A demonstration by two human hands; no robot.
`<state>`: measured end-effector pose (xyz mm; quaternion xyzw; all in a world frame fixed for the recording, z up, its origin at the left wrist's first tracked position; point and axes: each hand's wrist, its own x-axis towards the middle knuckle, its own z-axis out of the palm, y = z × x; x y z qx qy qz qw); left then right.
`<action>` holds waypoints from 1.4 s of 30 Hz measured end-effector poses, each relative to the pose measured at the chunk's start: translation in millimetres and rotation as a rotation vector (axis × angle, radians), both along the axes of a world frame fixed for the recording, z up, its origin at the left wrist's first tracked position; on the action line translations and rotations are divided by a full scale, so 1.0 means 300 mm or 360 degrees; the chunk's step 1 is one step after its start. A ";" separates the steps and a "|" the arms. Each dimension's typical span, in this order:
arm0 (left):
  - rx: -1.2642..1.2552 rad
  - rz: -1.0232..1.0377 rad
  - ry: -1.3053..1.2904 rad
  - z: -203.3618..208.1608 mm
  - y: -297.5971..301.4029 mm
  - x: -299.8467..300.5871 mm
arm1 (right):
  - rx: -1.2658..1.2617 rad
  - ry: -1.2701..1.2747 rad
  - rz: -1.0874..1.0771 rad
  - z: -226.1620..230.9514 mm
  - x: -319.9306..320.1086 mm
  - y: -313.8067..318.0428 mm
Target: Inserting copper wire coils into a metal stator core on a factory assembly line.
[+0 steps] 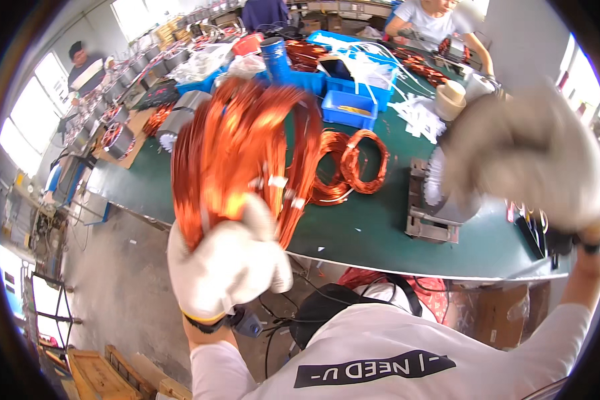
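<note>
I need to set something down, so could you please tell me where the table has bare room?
The tabletop is mostly bare between the loose copper coils, metal fixture and front edge, with small white scraps. Another patch lies between the brown sheet and the bundle in the left hand. The back is crowded with blue bins and white strips.

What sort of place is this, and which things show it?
Probably a motor-winding workshop: bundled copper-coloured wire coils in the gloved left hand, more wire rings on the green workbench, and grey cylinders with similar wire at the left.
</note>
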<state>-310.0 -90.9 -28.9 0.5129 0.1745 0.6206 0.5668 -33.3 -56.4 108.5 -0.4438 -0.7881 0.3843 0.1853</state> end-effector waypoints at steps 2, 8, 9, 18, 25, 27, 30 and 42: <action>0.0550 -0.0137 0.0296 0.085 0.097 0.149 | -0.0452 0.0161 -0.0521 -0.020 0.087 -0.190; 0.1550 -0.0611 0.1115 0.059 0.088 0.577 | 0.0215 0.0669 -0.0556 -0.296 0.238 -0.307; 0.1735 -0.0474 0.0860 -0.012 0.086 0.668 | -0.0025 0.1323 -0.0387 -0.356 0.264 -0.341; 0.1177 -0.0785 0.1461 -0.130 0.241 0.592 | -0.0583 0.1735 -0.1708 -0.571 0.738 -0.427; 0.1326 0.0358 0.2857 -0.459 0.528 0.147 | -0.0043 -0.0673 -0.1014 -0.754 0.846 -0.078; 0.1246 0.0339 0.2787 -0.492 0.579 0.160 | 0.0116 -0.0844 -0.0570 -0.890 0.888 -0.036; 0.1090 0.0383 0.2725 -0.524 0.620 0.140 | 0.0148 -0.0841 -0.0348 -0.974 0.896 0.030; 0.0613 0.1066 0.2959 -0.561 0.650 0.196 | 0.0290 -0.0153 -0.0902 -0.827 1.025 0.184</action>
